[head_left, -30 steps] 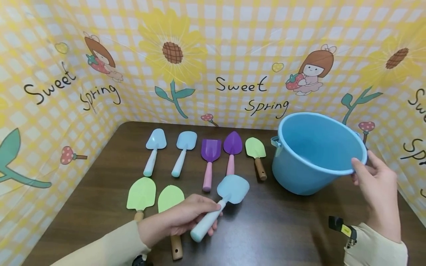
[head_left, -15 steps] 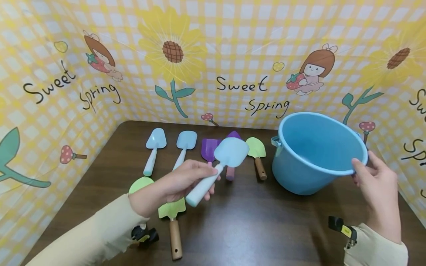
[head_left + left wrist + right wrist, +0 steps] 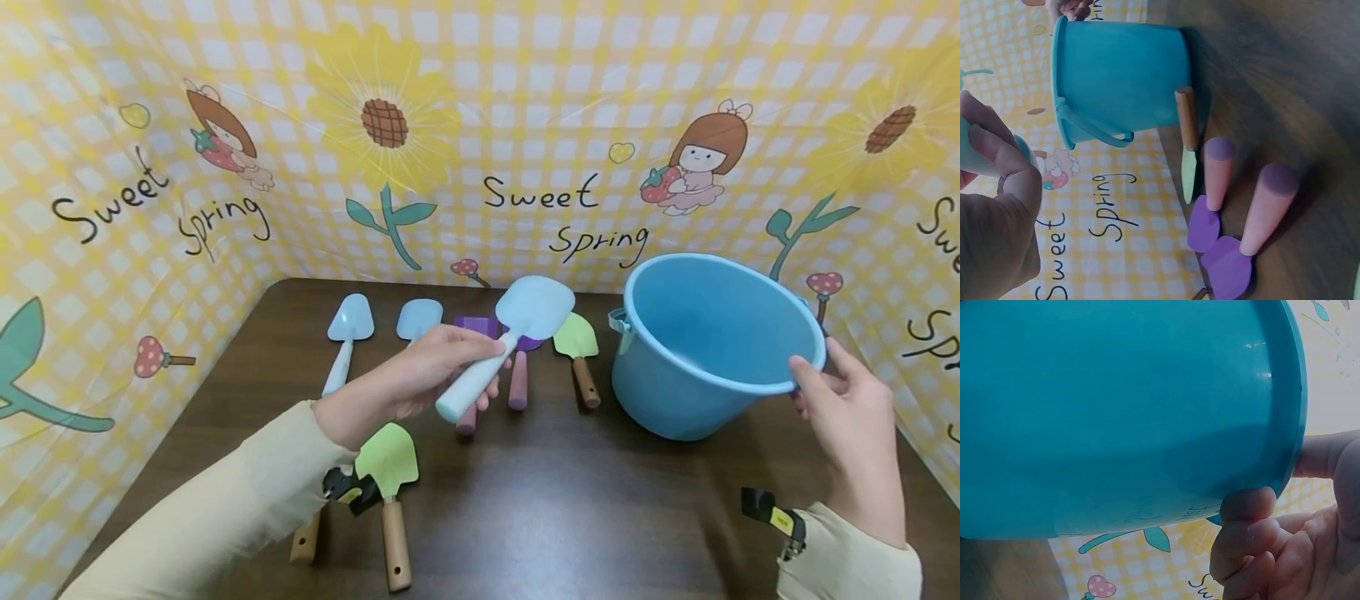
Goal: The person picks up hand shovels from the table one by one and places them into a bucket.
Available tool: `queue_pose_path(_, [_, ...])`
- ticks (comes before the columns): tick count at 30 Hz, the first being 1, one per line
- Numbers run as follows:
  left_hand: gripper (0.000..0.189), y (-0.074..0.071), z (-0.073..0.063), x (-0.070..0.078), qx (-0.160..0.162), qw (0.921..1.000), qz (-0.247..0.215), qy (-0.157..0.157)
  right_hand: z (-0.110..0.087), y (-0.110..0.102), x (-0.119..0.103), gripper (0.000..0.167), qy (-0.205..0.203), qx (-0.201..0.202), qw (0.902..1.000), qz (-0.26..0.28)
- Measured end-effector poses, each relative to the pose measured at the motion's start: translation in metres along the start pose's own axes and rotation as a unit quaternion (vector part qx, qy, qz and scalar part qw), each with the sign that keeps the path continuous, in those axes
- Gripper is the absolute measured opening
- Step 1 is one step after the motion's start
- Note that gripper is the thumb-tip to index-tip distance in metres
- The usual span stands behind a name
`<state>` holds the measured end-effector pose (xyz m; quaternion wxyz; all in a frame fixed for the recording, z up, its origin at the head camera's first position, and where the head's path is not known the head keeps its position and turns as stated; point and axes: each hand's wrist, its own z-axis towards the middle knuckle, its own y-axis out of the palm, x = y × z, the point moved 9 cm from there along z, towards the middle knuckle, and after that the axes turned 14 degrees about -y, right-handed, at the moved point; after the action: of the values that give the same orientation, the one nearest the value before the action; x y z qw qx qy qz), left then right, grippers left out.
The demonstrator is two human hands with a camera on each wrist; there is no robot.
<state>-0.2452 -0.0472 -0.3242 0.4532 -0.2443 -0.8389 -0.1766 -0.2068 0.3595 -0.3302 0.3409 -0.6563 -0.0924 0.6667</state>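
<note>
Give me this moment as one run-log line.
left grip: holds light-blue trowel, raised | right grip: holds blue bucket at rim | trowel outside bucket

pale blue trowel [image 3: 532, 308], held aloft, blue bucket [image 3: 663, 390]

Left hand [image 3: 438, 367] carried pale-blue trowel [image 3: 531, 313] up, forward; blade now partly hides far green trowel [image 3: 579, 340].

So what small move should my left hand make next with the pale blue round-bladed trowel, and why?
I'd suggest your left hand carry the pale blue round-bladed trowel rightward, toward the open mouth of the round blue plastic bucket. The trowel is raised, its blade just left of the bucket, and your right hand grips the bucket, which probably helps steady it.
</note>
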Motion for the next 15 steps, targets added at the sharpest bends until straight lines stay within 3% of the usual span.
queue_pose_path(9, [0.036,0.005,0.009,0.019,0.02,0.9997,0.004,0.011,0.0,-0.001,0.0,0.077,-0.016,0.002,0.9999,0.002])
queue_pose_path(15, [0.037,0.009,0.017,0.032,0.01,0.9997,-0.018,0.012,0.001,0.0,0.0,0.078,-0.022,-0.003,0.9998,0.001])
